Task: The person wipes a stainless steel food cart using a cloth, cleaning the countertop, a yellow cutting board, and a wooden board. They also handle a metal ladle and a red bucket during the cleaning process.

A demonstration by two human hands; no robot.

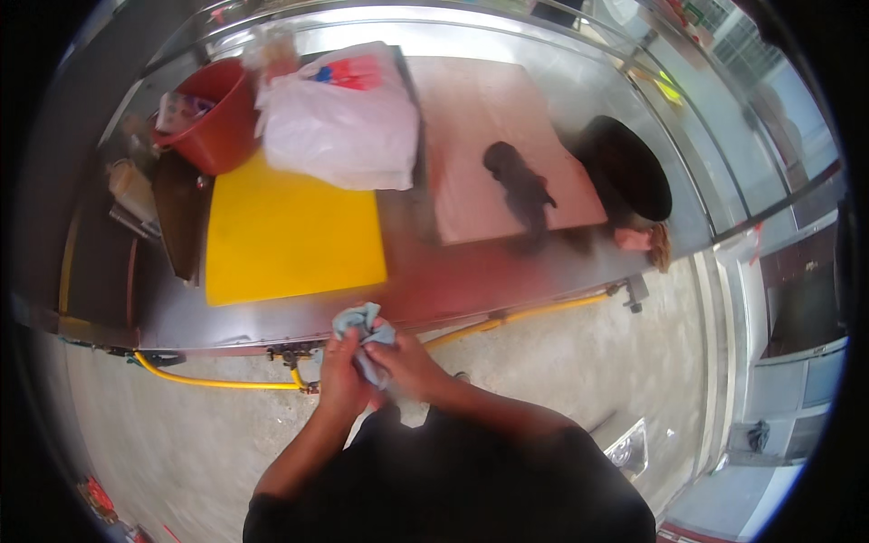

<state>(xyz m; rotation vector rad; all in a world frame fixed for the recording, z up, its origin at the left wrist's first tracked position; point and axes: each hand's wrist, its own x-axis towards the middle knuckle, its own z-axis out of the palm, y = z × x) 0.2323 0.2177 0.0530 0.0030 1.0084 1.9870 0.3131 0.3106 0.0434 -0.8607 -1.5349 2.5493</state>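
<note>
Both hands meet in front of my body, just off the near edge of a stainless steel counter (176, 319). My left hand (345, 380) grips a crumpled light blue cloth (360, 319) with the thumb on top. From the other side my right hand (411, 370) holds the same cloth, its thumb pressed into the folds. Part of the cloth hangs down between the palms. Beyond the hands, a yellow sheet (295, 231) lies flat on the counter. On a pinkish board (482, 115) farther right rests a dark, lumpy object (523, 186), too blurred to name.
A red bucket (224, 129) with a printed pack in it stands back left, beside a full white plastic bag (339, 129). A dark round pan (628, 170) sits at right, near a pinkish cloth (635, 239). A yellow gas hose (217, 384) runs along the counter's front.
</note>
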